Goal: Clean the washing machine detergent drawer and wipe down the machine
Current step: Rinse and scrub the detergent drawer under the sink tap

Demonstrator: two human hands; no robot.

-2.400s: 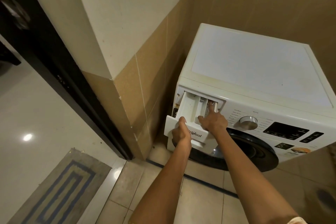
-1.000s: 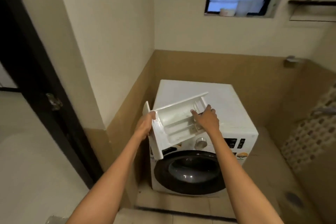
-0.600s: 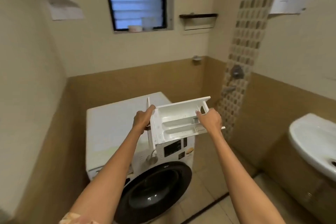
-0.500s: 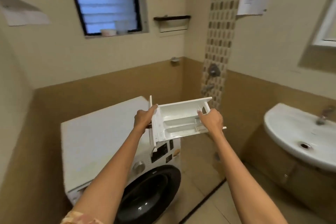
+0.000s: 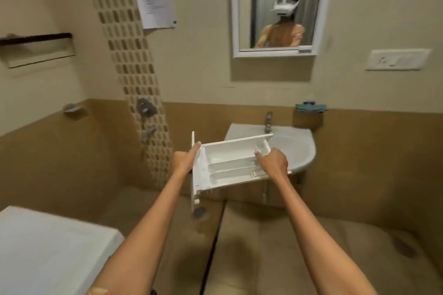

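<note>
The white detergent drawer [image 5: 227, 165] is out of the machine and held in the air in front of the wash basin [image 5: 294, 148]. Its compartments face me and its front panel points left. My left hand [image 5: 183, 161] grips the front panel end. My right hand [image 5: 272, 163] grips the rear end, fingers curled over the inner wall. Only the white top of the washing machine [image 5: 48, 254] shows, at the lower left.
A tap [image 5: 268, 122] stands at the back of the basin, with a mirror [image 5: 278, 7] above it. A blue item sits on a small wall holder [image 5: 310, 108] to the right. Shower fittings [image 5: 146, 108] are on the tiled strip. The floor has a drain [image 5: 199, 212].
The drawer was pulled out of the machine and carried to the right. My view swung from the washing machine to the basin, and both hands kept their hold.
</note>
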